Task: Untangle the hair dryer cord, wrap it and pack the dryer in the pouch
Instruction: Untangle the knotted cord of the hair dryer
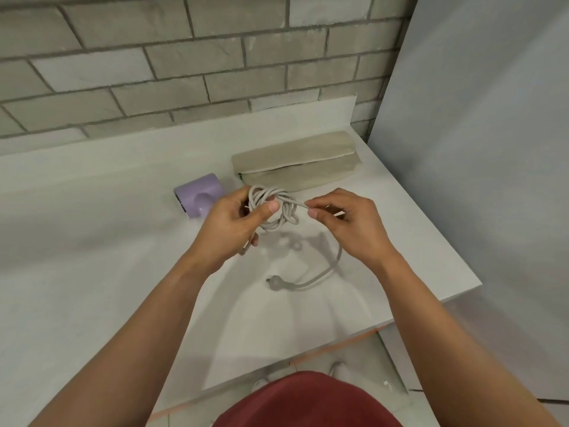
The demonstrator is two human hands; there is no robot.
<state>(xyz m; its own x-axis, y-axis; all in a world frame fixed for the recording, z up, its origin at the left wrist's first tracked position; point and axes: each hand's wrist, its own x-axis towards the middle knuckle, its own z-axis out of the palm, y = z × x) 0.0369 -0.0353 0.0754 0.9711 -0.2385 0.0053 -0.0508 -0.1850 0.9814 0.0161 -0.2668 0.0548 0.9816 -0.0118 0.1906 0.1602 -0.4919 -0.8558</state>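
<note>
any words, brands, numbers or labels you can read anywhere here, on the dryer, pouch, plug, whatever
No readable text anywhere in this view.
hair dryer: plain lilac body, no print showing.
pouch: plain beige fabric, no label in view.
plug: too small to show any marking.
cord, gripped by the left hand and pinched by the right hand: no print.

1. Your garment (308,405), at the bottom centre of the frame, is plain dark red cloth.
2. Your forearms (147,309) are bare up to your left hand (234,223) and right hand (345,223).
3. Two pale shoe tips (337,369) show just above the red cloth.
</note>
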